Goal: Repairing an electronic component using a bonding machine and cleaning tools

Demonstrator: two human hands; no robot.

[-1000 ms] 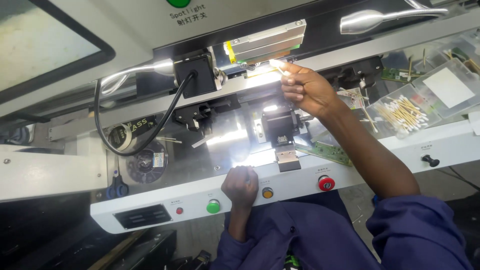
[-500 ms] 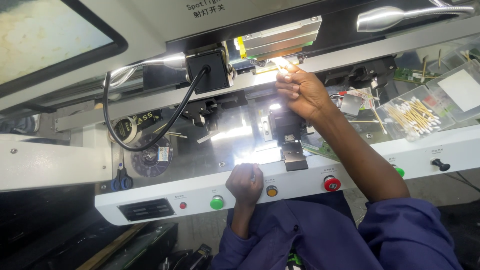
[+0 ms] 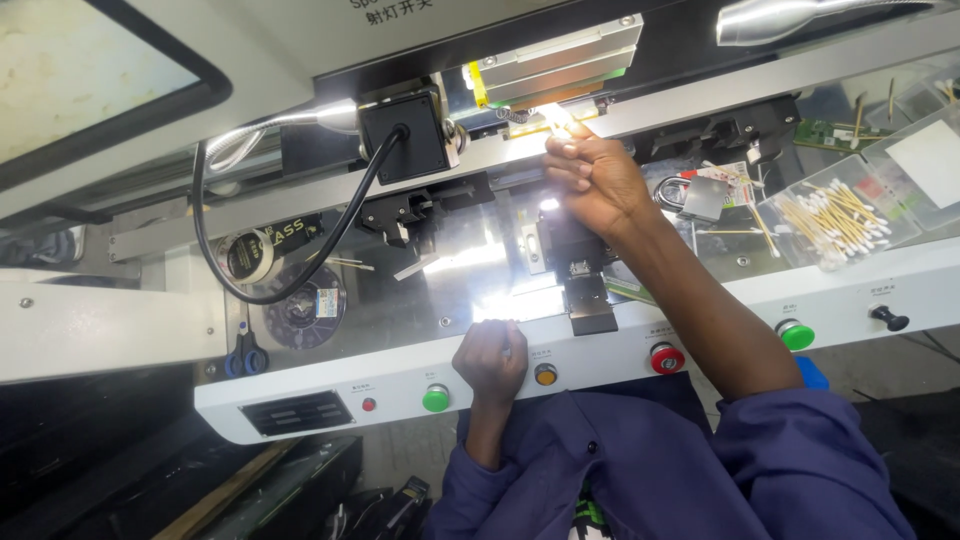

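My right hand [image 3: 598, 180] reaches up to the far rail of the machine, fingertips pinched at a small, brightly lit part [image 3: 556, 118] just under the silver rectangular module [image 3: 556, 62]. The glare washes the part out, so I cannot tell its shape or whether it is truly gripped. My left hand [image 3: 490, 360] sits curled in a loose fist on the near edge of the white front panel [image 3: 700, 320], between the green button [image 3: 435, 399] and the amber button [image 3: 545, 375].

white panel [image 3: 700, 320] – green button [image 3: 436, 399] | red button [image 3: 667, 358] | orange button [image 3: 545, 375] | black cable [image 3: 205, 240] – purple sleeve [image 3: 800, 470]
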